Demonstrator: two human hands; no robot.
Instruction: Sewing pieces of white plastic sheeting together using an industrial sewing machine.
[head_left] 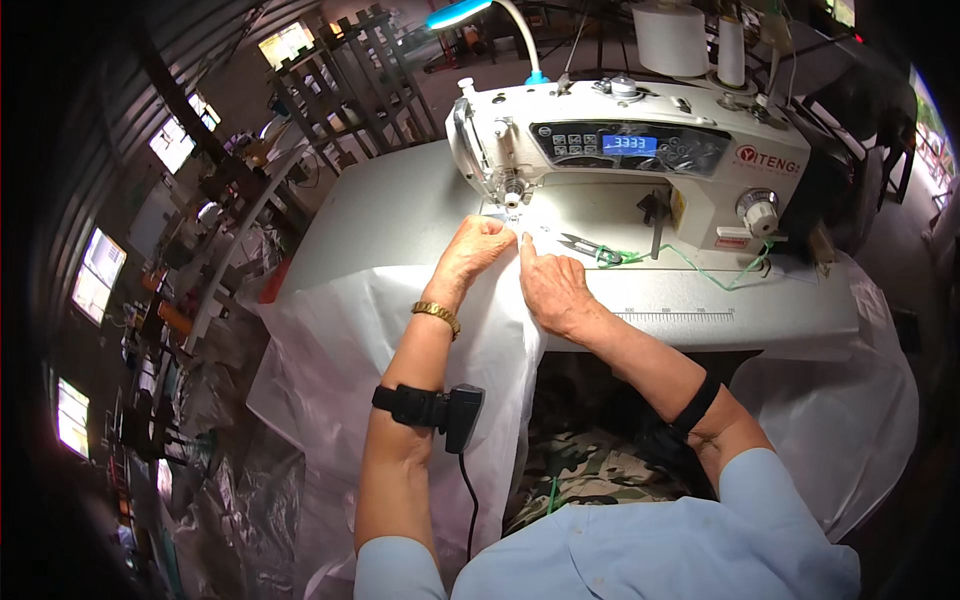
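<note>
Nearest is one blue shirt [640, 550], its two short sleeves ending above two bare arms. Each arm wears one black strap, on the left [410, 405] and on the right [697, 400]; the left strap carries one black box [462, 420] with a cable, and one gold band [437, 315] circles the left wrist. Farther on stand one sewing machine [620, 130], one pair of snips [590, 248] just right of the hands, one green cord [720, 275], two white thread cones [670, 40] at the far right and one lamp [460, 12] at the far side.

The white sheet [330, 400] runs from under the fingertips, near the needle, toward the near left, draping over the table [380, 210] edge. The left hand [476, 248] has thumb and fingers together, clamped on the sheet just left of the needle. The right hand [555, 288] lies just beside it; whether its thumb pinches the sheet I cannot tell.

The left forearm reaches almost straight away, knuckles up. The right slants in from the near right, back of hand up, forefinger extended to the far side, the other fingers curled.
</note>
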